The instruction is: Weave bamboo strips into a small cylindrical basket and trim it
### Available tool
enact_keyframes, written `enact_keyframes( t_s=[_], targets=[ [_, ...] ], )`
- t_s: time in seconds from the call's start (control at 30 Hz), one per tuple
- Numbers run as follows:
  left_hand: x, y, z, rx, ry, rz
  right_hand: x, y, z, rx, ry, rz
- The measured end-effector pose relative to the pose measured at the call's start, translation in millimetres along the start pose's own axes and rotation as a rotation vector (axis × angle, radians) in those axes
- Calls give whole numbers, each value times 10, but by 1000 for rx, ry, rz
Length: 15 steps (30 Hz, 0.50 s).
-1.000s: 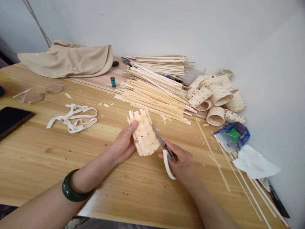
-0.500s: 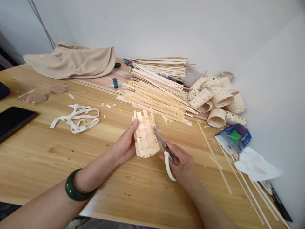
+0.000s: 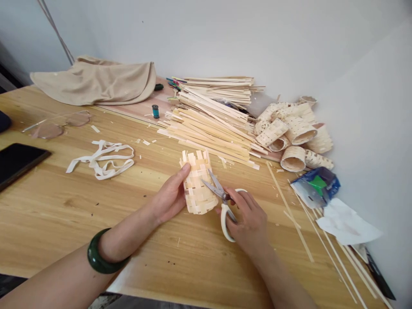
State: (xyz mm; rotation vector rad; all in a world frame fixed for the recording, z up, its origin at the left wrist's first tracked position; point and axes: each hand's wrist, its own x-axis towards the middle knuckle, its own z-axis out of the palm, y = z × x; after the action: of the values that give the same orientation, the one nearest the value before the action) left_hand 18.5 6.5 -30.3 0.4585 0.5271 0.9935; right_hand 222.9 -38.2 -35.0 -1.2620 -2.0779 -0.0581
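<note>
A small woven basket (image 3: 200,193) of pale flat strips stands upright in the middle of the view, its strip ends sticking up unevenly along the top. My left hand (image 3: 172,193) grips it from the left side, thumb near the upper rim; the fingers behind it are hidden. In my right hand (image 3: 249,219) is a pair of scissors (image 3: 224,196) with white handles. Their blades are spread apart and lie in front of the basket's right side, pointing up and left. Whether the blades touch the weave I cannot tell.
Bundles of flat strips (image 3: 212,128) lie behind the basket. Several woven tubes (image 3: 292,159) are heaped at the right, near a blue packet (image 3: 317,184) and white tissue (image 3: 347,223). Leftward are a white ribbon (image 3: 111,159), glasses (image 3: 51,130), a phone (image 3: 21,163) and beige cloth (image 3: 106,83). A thread spool (image 3: 156,111) stands behind.
The scissor blades have opened wide and the lower blade now crosses the basket's front. The basket has shifted slightly right and turned a little in my left hand.
</note>
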Motion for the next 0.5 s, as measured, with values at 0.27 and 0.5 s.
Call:
enact_keyframes(
  t_s=[0.27,0.5],
  targets=[
    [25,-82,-12,47,2,58,-86,40,46,-51,-23,47],
    [-8,-103,-28,102,-20,80,-116,88,17,-252,7,-60]
  ],
)
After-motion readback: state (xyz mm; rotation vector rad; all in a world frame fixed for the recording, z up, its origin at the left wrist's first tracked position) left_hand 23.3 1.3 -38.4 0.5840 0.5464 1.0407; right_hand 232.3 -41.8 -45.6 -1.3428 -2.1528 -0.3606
